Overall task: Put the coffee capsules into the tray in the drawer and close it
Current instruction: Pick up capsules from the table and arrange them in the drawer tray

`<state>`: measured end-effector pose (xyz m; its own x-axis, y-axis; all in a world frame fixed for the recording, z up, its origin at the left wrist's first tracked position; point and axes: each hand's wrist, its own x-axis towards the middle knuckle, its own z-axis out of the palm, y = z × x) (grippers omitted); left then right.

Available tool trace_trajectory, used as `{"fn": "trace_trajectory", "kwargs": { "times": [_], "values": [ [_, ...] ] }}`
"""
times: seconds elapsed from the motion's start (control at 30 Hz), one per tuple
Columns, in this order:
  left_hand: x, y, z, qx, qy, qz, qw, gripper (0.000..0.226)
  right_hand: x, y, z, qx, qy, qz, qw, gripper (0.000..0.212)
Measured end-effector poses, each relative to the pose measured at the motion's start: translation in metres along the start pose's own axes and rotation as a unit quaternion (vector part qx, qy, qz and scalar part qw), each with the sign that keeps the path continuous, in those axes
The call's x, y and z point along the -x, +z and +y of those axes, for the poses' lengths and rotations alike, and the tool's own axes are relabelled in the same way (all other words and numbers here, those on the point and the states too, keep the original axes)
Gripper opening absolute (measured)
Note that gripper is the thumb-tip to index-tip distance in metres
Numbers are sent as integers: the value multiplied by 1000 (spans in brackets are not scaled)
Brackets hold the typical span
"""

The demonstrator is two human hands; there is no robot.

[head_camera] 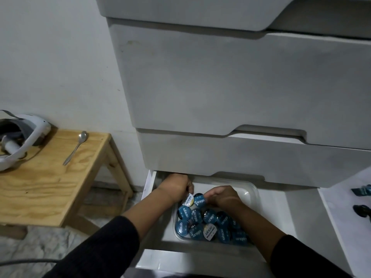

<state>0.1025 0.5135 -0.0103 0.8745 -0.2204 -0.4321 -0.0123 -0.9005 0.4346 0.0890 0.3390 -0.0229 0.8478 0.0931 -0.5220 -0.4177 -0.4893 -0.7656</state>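
Dark sleeves [104, 247] reached forward over the open drawer [202, 261]. The left hand [176, 187] pinched a white-lidded capsule [188, 200], the right hand [222, 196] curled round a blue capsule [199, 202], both low over the clear tray [252, 192], apparently to set them among the coffee capsules [208, 225] already heaped there.

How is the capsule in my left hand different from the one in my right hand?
The capsule in the left hand has a white lid with dark print, while the capsule in the right hand has a blue lid with white print. The white-lidded capsule sits nearer the tray's left wall; the blue-lidded capsule is closer to the middle. Both are round, foil-topped, and held over the clear tray.
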Motion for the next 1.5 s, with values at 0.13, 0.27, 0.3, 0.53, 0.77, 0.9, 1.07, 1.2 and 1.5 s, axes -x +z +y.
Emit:
{"fn": "trace_trajectory", "kwargs": {
  "times": [0.13,0.27,0.3,0.53,0.77,0.9,1.07,1.2,1.5],
  "values": [
    [10,-2,-2,27,-3,20,999,20,5,-3,-2,-6,-14,-30,999,9],
    [36,-3,3,35,10,88,996,20,7,-5,1,50,-48,-39,997,14],
    [43,-2,5,35,9,103,994,21,8,-6,1,75,-58,-40,995,15],
    [78,23,24,-8,-18,144,989,26,33,7,-5,329,-142,16,934,41],
    [102,40,50,-3,-37,249,968,35,73,17,10,375,-331,227,836,32],
    [115,48,64,3,-45,286,957,44,94,7,9,379,-335,237,830,41],
    [133,64,94,28,-82,292,953,52,114,-16,25,375,-355,219,828,43],
    [137,81,139,58,-76,310,946,53,127,-58,48,361,-369,213,829,42],
    [100,151,301,73,54,325,941,37,162,-217,134,352,-366,325,798,35]
  ]
}}
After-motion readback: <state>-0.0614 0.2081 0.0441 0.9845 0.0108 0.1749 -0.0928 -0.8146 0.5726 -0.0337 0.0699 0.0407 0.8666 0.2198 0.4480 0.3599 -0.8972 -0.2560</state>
